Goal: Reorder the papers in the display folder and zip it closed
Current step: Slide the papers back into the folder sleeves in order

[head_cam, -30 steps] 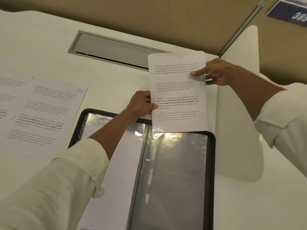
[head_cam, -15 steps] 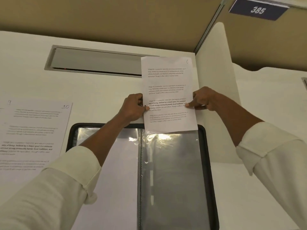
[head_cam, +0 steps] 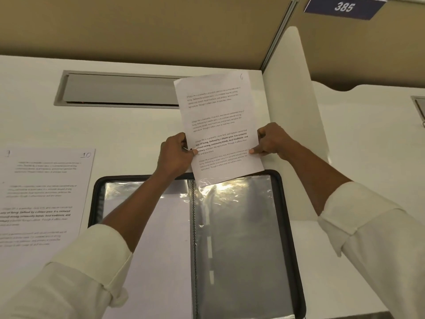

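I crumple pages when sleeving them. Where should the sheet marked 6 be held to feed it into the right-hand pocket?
By both long edges, low down, from either side. The left hand and right hand pinch sheet 6 that way now; its bottom edge sits at the display folder pocket's mouth, so a low grip likely keeps it flat.

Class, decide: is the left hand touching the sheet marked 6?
Touching. The head view shows the left hand pinching the sheet at its left edge.
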Action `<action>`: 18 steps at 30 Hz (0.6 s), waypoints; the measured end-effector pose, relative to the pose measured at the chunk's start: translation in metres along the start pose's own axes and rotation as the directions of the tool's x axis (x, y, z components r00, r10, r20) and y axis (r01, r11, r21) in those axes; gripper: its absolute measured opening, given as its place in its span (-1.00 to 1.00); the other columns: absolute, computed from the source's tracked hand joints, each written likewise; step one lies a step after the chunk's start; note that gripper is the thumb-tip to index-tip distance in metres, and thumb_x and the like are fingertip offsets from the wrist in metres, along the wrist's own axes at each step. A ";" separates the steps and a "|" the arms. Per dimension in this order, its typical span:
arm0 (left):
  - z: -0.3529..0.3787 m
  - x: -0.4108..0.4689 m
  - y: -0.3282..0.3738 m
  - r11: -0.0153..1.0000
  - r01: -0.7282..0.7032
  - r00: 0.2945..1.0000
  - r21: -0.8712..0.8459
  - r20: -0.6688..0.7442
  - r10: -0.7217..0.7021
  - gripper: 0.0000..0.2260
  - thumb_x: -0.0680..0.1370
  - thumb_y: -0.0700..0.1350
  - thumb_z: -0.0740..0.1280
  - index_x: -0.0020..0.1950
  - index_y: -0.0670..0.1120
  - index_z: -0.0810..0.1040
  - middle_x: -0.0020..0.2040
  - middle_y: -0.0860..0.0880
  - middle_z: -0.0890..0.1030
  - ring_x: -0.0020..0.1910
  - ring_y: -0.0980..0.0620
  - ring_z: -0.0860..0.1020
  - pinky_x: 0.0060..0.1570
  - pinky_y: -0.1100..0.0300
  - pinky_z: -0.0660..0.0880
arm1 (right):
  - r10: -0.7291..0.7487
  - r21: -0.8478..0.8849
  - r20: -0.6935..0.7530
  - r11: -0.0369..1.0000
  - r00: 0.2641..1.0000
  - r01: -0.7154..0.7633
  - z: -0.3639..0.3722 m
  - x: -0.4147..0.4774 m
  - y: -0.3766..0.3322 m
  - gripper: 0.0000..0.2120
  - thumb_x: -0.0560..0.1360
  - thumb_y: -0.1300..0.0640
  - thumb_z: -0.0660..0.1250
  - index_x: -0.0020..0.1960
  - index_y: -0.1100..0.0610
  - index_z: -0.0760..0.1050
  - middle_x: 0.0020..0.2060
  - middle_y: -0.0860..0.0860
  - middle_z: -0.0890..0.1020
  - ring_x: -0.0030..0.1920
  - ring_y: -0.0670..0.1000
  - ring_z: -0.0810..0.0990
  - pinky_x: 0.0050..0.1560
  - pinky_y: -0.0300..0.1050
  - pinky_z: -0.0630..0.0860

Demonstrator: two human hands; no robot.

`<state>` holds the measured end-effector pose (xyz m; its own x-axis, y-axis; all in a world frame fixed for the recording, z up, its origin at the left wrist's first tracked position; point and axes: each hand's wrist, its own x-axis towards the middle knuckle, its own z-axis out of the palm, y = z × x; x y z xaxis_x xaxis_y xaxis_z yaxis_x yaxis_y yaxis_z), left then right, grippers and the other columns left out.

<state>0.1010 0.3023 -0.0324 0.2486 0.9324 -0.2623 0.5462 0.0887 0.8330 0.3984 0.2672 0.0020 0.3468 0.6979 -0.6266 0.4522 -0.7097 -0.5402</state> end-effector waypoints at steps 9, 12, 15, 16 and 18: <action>0.006 -0.003 0.000 0.999 0.037 0.998 0.004 0.052 -0.037 -0.82 0.53 -0.17 0.56 0.10 -0.11 0.67 0.02 -0.01 0.75 -0.01 -0.07 0.72 0.13 -0.10 0.67 | 0.091 0.027 0.011 0.995 0.996 -0.091 0.002 -0.012 0.007 -0.71 0.32 0.52 0.60 -0.21 0.28 0.52 0.02 0.32 0.70 0.00 0.28 0.73 -0.01 0.11 0.72; 0.008 -0.002 0.005 0.999 0.030 0.999 -0.022 0.030 -0.029 -0.86 0.55 -0.15 0.54 0.08 -0.10 0.67 0.00 0.00 0.75 -0.01 -0.08 0.72 0.14 -0.10 0.66 | 0.097 0.064 -0.013 0.993 0.995 -0.096 0.003 -0.016 0.012 -0.74 0.34 0.50 0.59 -0.09 0.32 0.58 -0.02 0.28 0.71 -0.11 0.20 0.73 -0.28 -0.08 0.71; 0.009 -0.001 0.007 0.997 0.035 0.999 -0.067 0.008 -0.035 -0.86 0.58 -0.15 0.52 0.12 -0.09 0.66 0.01 0.02 0.75 -0.02 -0.05 0.72 0.14 -0.10 0.67 | 0.093 0.129 -0.041 0.988 0.995 -0.087 0.005 -0.021 0.013 -0.74 0.36 0.45 0.61 -0.10 0.29 0.56 -0.04 0.23 0.71 -0.12 0.18 0.73 -0.28 -0.08 0.71; 0.009 -0.001 0.007 0.997 0.036 0.999 -0.073 0.001 -0.036 -0.85 0.59 -0.14 0.51 0.14 -0.09 0.66 0.02 0.02 0.74 -0.02 -0.05 0.72 0.14 -0.11 0.67 | 0.091 0.157 -0.041 0.984 0.995 -0.083 0.005 -0.023 0.013 -0.73 0.36 0.43 0.62 -0.07 0.29 0.57 -0.05 0.21 0.72 -0.11 0.19 0.74 -0.20 -0.03 0.73; 0.008 -0.002 0.004 0.995 0.034 0.999 -0.090 -0.013 -0.035 -0.85 0.60 -0.14 0.49 0.16 -0.08 0.65 0.04 0.02 0.74 -0.01 -0.04 0.72 0.13 -0.12 0.67 | 0.081 0.214 -0.038 0.974 0.996 -0.072 0.005 -0.026 0.014 -0.72 0.36 0.41 0.62 -0.04 0.29 0.58 -0.07 0.21 0.73 -0.08 0.20 0.76 -0.10 0.04 0.74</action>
<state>0.1096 0.2982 -0.0324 0.2189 0.9331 -0.2852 0.4799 0.1516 0.8641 0.3921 0.2381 0.0083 0.4130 0.6409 -0.6470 0.2399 -0.7619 -0.6016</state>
